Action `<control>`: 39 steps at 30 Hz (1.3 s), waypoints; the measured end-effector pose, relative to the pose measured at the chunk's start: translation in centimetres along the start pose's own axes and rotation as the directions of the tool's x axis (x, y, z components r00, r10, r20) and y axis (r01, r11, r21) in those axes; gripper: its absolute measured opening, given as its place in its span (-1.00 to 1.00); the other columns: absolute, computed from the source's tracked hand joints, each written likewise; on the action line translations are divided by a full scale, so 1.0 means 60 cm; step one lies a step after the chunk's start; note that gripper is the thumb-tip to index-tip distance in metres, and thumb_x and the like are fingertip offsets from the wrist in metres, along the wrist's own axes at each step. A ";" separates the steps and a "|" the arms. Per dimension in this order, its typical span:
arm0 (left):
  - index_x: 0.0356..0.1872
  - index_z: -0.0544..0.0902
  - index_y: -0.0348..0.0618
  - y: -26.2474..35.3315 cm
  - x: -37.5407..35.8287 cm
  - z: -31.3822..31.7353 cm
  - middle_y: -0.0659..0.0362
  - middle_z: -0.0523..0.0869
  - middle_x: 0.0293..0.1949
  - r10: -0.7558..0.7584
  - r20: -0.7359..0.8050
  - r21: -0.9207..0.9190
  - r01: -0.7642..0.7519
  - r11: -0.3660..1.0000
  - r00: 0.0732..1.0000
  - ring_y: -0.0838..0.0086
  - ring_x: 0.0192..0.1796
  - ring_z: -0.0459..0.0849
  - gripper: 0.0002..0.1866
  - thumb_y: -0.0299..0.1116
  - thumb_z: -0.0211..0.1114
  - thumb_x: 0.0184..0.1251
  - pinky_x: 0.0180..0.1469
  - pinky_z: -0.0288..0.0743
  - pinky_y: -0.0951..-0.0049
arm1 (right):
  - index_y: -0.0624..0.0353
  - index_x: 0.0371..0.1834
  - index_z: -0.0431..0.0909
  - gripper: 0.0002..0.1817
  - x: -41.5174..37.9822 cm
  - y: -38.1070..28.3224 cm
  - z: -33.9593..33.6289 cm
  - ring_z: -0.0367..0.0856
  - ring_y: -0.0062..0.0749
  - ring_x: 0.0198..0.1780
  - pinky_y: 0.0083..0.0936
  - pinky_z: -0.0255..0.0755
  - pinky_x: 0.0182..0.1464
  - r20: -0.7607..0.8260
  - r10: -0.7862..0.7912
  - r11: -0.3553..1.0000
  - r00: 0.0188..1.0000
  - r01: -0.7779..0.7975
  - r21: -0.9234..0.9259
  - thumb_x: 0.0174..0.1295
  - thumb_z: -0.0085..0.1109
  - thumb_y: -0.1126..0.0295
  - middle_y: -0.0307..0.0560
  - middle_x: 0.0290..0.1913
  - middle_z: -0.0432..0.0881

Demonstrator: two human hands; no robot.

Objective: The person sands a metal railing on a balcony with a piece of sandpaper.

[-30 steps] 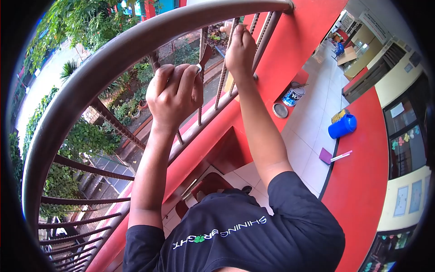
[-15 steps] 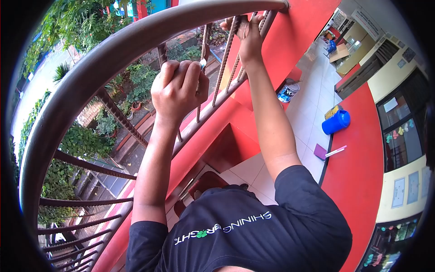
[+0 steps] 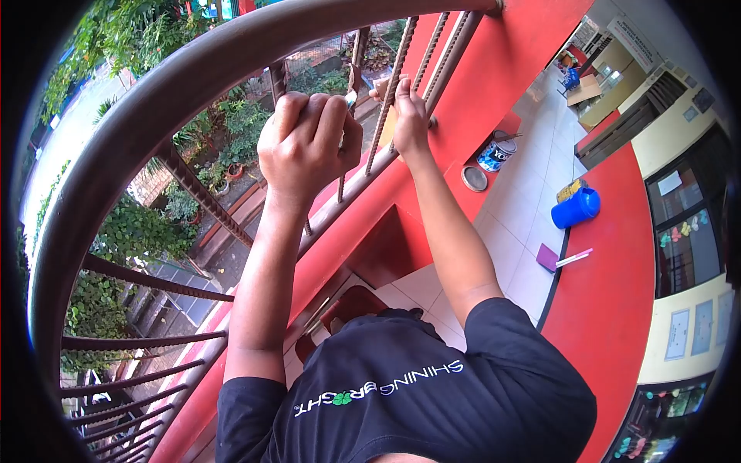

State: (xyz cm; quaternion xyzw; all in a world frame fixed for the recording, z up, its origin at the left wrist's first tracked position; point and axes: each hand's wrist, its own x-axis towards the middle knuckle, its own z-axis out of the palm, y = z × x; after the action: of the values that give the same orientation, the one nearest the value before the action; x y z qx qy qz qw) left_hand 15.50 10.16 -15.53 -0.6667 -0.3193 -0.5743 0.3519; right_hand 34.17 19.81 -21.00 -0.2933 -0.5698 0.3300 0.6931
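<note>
My left hand (image 3: 305, 143) is closed in a fist at one of the ribbed metal bars of the railing. A small pale tip (image 3: 351, 99) shows beside its index finger; the rest of that item is hidden in the fist. My right hand (image 3: 407, 119) has its fingers closed round the neighbouring ribbed metal bar (image 3: 399, 58), near the lower rail (image 3: 356, 184). Its fingertips are partly behind the bar. Above both hands curves the thick brown top rail (image 3: 143, 104).
An open paint can (image 3: 494, 156) and a round lid (image 3: 474, 179) stand right of the red wall (image 3: 494, 62). Farther right, a blue container (image 3: 575, 208) and a purple item (image 3: 546, 258) lie by the red ledge (image 3: 598, 309). Plants (image 3: 243, 131) grow beyond the railing.
My right hand has moved down and slightly left, from high among the bars to lower on one bar. My left hand stays at its bar. The view has shifted slightly.
</note>
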 end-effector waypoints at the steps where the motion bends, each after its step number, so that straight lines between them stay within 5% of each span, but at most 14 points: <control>1: -0.51 0.54 -0.04 0.000 0.001 0.000 0.28 0.64 -0.47 0.001 -0.004 -0.002 -0.001 1.000 1.000 0.43 -0.31 0.59 -0.88 -0.48 0.33 -0.03 -0.35 0.57 0.46 | 0.31 -0.09 0.63 -0.31 0.004 0.004 -0.004 0.67 -0.38 -0.09 -0.38 0.50 0.12 0.007 0.060 0.998 0.998 -0.060 0.010 0.70 -0.38 -0.09 0.00 -0.15 0.73; 2: -0.51 0.54 -0.04 0.000 0.003 0.001 0.28 0.64 -0.47 0.001 0.000 -0.004 -0.001 1.000 1.000 0.43 -0.31 0.59 -0.88 -0.48 0.33 -0.03 -0.35 0.57 0.46 | 0.32 -0.10 0.63 -0.31 0.006 0.009 -0.010 0.66 -0.39 -0.09 -0.38 0.51 0.10 0.009 0.123 0.992 0.992 -0.123 0.020 0.70 -0.37 -0.08 0.00 -0.16 0.72; 4: -0.53 0.53 -0.03 -0.001 0.000 0.001 0.29 0.62 -0.49 0.016 0.020 0.020 -0.016 1.000 1.000 0.42 -0.31 0.59 -0.87 -0.47 0.33 -0.02 -0.36 0.56 0.45 | 0.29 -0.19 0.61 -0.47 0.048 -0.058 0.007 0.63 -0.54 -0.27 -0.49 0.46 -0.12 -0.038 -0.173 0.971 0.984 0.164 -0.172 0.71 -0.25 0.11 -0.15 -0.35 0.71; 8: -0.54 0.51 -0.03 0.001 0.000 0.005 0.29 0.60 -0.52 0.013 -0.011 0.023 -0.013 1.000 1.000 0.41 -0.33 0.59 -0.86 -0.47 0.32 -0.01 -0.37 0.54 0.45 | 0.32 -0.15 0.60 -0.56 0.027 -0.119 0.041 0.33 -0.53 -0.44 -0.38 0.28 -0.34 -0.101 -0.222 0.889 0.970 0.159 -0.429 0.70 -0.21 0.22 -0.24 -0.49 0.45; 12: -0.54 0.51 -0.01 -0.001 -0.003 0.009 0.29 0.59 -0.53 0.027 -0.031 0.028 -0.026 0.999 0.999 0.40 -0.35 0.58 -0.86 -0.47 0.32 -0.02 -0.40 0.53 0.46 | 0.31 -0.03 0.62 -0.58 -0.078 0.030 0.050 0.61 -0.33 -0.39 -0.37 0.50 -0.21 -0.258 -0.375 0.789 0.890 0.161 -0.593 0.67 -0.25 0.26 -0.08 -0.49 0.57; 13: -0.54 0.51 0.00 -0.003 -0.003 0.008 0.29 0.59 -0.53 0.033 -0.016 0.028 -0.033 0.999 0.999 0.41 -0.36 0.57 -0.87 -0.45 0.32 -0.01 -0.41 0.53 0.46 | 0.33 -0.10 0.60 -0.58 -0.082 0.035 0.037 0.59 -0.29 -0.42 -0.33 0.49 -0.24 -0.254 -0.074 0.799 0.964 -0.095 -0.593 0.67 -0.24 0.26 -0.08 -0.50 0.56; 17: -0.53 0.53 0.01 -0.005 -0.011 0.017 0.30 0.60 -0.53 0.023 -0.042 0.065 -0.020 0.998 0.999 0.40 -0.35 0.58 -0.88 -0.43 0.33 0.01 -0.40 0.55 0.45 | 0.37 -0.10 0.58 -0.57 -0.031 -0.045 0.041 0.59 -0.31 -0.42 -0.26 0.45 -0.27 -0.177 -0.125 0.759 0.976 -0.021 -0.651 0.66 -0.23 0.24 0.00 -0.49 0.54; 20: -0.51 0.55 0.00 -0.006 -0.010 0.019 0.30 0.63 -0.52 0.038 -0.068 0.059 -0.034 0.998 0.997 0.40 -0.33 0.60 -0.89 -0.43 0.33 0.00 -0.38 0.56 0.44 | 0.41 -0.22 0.59 -0.55 -0.077 0.019 0.032 0.61 0.02 -0.48 -0.09 0.40 -0.34 -0.249 -0.101 0.800 0.963 -0.070 -0.596 0.65 -0.19 0.25 0.20 -0.57 0.52; 22: -0.50 0.57 -0.01 -0.006 -0.013 0.019 0.31 0.64 -0.50 0.034 -0.061 0.053 -0.031 0.998 0.998 0.40 -0.31 0.61 -0.91 -0.43 0.34 0.00 -0.37 0.57 0.43 | 0.34 0.06 0.62 -0.51 -0.153 0.117 0.000 0.70 -0.11 -0.36 -0.14 0.50 -0.22 -0.285 0.145 0.807 0.948 -0.280 -0.520 0.65 -0.26 0.17 0.20 -0.42 0.63; 23: -0.50 0.57 0.00 -0.006 -0.013 0.018 0.31 0.64 -0.50 0.038 -0.063 0.055 -0.035 0.998 0.997 0.40 -0.31 0.62 -0.91 -0.43 0.34 0.00 -0.36 0.57 0.44 | 0.28 0.18 0.61 -0.51 -0.188 0.176 -0.022 0.70 -0.19 -0.31 -0.19 0.52 -0.16 -0.242 0.076 0.778 0.967 -0.209 -0.593 0.65 -0.28 0.15 0.15 -0.35 0.66; 26: -0.50 0.57 0.00 -0.012 -0.009 0.022 0.31 0.65 -0.50 0.055 -0.071 0.066 -0.050 0.997 0.996 0.41 -0.32 0.61 -0.90 -0.43 0.34 0.00 -0.36 0.57 0.44 | 0.25 0.16 0.63 -0.52 -0.159 0.139 -0.026 0.62 -0.28 -0.39 -0.25 0.54 -0.14 -0.225 0.201 0.854 0.953 -0.283 -0.437 0.65 -0.24 0.13 0.04 -0.40 0.60; 30: -0.50 0.57 0.00 -0.010 -0.014 0.021 0.32 0.67 -0.49 0.056 -0.070 0.075 -0.051 0.996 0.996 0.42 -0.34 0.61 -0.90 -0.44 0.34 -0.01 -0.36 0.57 0.46 | 0.34 0.09 0.63 -0.53 -0.089 0.046 -0.011 0.42 -0.57 -0.49 -0.51 0.33 -0.38 -0.146 0.029 0.972 0.989 -0.061 -0.226 0.68 -0.25 0.21 -0.30 -0.53 0.38; 36: -0.51 0.58 0.01 -0.009 -0.015 0.013 0.32 0.68 -0.49 0.046 -0.049 0.050 -0.044 0.998 0.998 0.40 -0.34 0.62 -0.89 -0.43 0.35 -0.04 -0.37 0.57 0.46 | 0.16 0.19 0.70 -0.47 -0.246 0.240 -0.071 0.61 -0.40 -0.35 -0.30 0.47 -0.19 -0.175 0.380 0.798 0.908 -0.418 -0.435 0.64 -0.21 0.03 -0.05 -0.42 0.63; 39: -0.51 0.58 0.01 -0.006 -0.018 0.016 0.31 0.68 -0.49 0.037 -0.051 0.058 -0.034 0.998 0.998 0.39 -0.33 0.61 -0.89 -0.43 0.35 -0.05 -0.37 0.57 0.46 | 0.31 -0.14 0.68 -0.47 -0.097 0.078 -0.037 0.35 -0.52 -0.49 -0.45 0.28 -0.36 -0.113 0.118 0.967 0.987 -0.140 -0.214 0.68 -0.19 0.10 -0.23 -0.54 0.45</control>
State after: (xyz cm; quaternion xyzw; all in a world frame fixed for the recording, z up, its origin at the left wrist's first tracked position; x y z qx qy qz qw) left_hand 15.57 11.12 -16.63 -0.6469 -0.3143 -0.5757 0.3889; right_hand 35.00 18.00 -28.55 -0.4209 -0.5475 0.2939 0.6609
